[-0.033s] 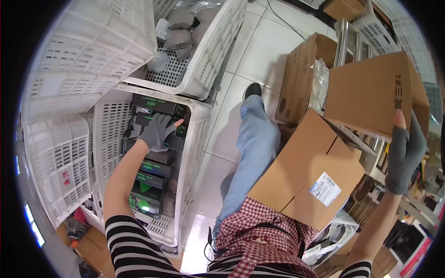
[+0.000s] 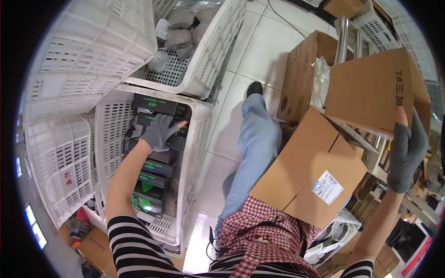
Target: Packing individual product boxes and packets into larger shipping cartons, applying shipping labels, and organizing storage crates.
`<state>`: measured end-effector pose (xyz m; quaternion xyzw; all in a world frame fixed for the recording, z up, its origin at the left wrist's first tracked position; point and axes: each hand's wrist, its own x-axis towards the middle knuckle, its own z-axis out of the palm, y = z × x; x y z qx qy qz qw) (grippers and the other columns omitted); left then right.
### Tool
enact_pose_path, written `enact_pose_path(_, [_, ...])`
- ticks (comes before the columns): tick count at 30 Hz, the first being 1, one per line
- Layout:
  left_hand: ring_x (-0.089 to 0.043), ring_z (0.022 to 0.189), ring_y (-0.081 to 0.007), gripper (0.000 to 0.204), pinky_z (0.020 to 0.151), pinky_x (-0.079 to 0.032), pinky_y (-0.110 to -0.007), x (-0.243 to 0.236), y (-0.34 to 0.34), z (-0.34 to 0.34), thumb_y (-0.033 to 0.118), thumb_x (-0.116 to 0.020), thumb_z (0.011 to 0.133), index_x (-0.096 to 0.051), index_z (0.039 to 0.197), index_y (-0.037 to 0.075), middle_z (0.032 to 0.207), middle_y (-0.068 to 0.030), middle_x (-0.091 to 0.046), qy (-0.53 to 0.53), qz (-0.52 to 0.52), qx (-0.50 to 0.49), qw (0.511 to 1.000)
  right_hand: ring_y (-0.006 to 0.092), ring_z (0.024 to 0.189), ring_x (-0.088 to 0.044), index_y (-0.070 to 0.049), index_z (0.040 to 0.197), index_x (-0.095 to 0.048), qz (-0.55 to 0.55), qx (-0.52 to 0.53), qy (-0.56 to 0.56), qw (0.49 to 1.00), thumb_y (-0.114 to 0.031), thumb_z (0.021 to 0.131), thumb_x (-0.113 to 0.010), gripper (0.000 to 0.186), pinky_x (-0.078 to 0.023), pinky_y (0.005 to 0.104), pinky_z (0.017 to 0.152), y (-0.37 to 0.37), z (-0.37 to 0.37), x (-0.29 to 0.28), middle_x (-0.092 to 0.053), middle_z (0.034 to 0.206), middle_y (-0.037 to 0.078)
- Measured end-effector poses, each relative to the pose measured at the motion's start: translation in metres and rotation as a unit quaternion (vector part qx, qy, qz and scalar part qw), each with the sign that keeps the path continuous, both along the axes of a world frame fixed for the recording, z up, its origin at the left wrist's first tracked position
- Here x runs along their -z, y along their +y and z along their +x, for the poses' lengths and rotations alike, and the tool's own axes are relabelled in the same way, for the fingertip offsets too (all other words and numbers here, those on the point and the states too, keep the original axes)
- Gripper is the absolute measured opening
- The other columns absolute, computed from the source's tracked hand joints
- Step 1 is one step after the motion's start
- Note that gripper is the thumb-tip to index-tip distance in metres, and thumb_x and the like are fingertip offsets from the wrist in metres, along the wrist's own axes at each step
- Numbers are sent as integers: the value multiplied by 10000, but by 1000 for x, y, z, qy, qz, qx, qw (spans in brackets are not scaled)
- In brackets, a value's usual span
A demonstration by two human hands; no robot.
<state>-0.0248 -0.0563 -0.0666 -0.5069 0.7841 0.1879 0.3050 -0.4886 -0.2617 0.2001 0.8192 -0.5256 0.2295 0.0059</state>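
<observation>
Overlapping black boxes (image 2: 160, 156), the left hand (image 2: 160, 133) hides any grip.

I am seeing a lane of floor (image 2: 226, 134) running between the crate (image 2: 200, 113) and the leg (image 2: 258, 134). Black boxes (image 2: 155, 105) are crowding beneath the left hand (image 2: 160, 132), crate walls are fencing it in, and 2 cartons, the lap carton (image 2: 303, 169) and the right carton (image 2: 364, 95), are blocking the right.

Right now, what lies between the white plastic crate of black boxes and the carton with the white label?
In the head view, white floor tiles, then a leg in light blue jeans, lie between the crate and the labelled carton.
</observation>
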Motion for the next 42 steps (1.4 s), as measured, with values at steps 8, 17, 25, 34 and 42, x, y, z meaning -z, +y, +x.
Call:
enact_pose_path(8, [-460, 1067, -359, 932, 925, -390, -443, -67, 28, -7, 257, -820, 534, -416, 1374, 237, 1126, -168, -452, 143, -244, -76, 956, 101, 591, -448, 14, 1069, -642, -14, 31, 29, 999, -180, 896, -555, 274, -410, 259, 572, 1, -14, 5, -542, 658, 85])
enact_pose_path(17, [-392, 1262, -265, 1037, 1069, -306, -354, -267, 13, -78, 120, -807, 578, -229, 1432, 4, 1351, -150, -382, 361, -454, -337, 742, 291, 700, -576, -79, 1182, -550, -105, -76, -33, 991, -284, 847, -632, 401, -451, 369, 648, 6, -6, -12, -605, 799, 97])
enact_pose_path(25, [-539, 1071, -372, 765, 907, -419, -379, -453, -125, -273, 293, -766, 589, -525, 1265, 29, 1181, -208, -511, 279, -522, 102, 800, 258, 670, -549, -89, 926, -579, -224, -172, -112, 953, -243, 705, -699, 295, -435, 388, 629, -3, -18, 13, -535, 744, 62])
enact_pose_path(34, [-532, 1028, -367, 703, 833, -448, -457, -436, -252, -499, 353, -666, 625, -521, 1303, 238, 1068, -191, -524, 73, -306, 225, 922, 173, 627, -541, -129, 825, -545, -276, -172, -102, 940, -215, 746, -607, 132, -437, 322, 568, 6, -29, 23, -517, 753, 22])
enact_pose_path(42, [-448, 1194, -399, 918, 942, -401, -483, -390, -292, -544, 380, -634, 641, -265, 1469, 238, 1247, -223, -443, 3, -157, 119, 980, 173, 593, -552, -117, 818, -574, -264, -210, -102, 936, -183, 778, -540, 84, -421, 297, 540, -5, -39, 20, -520, 646, 6])
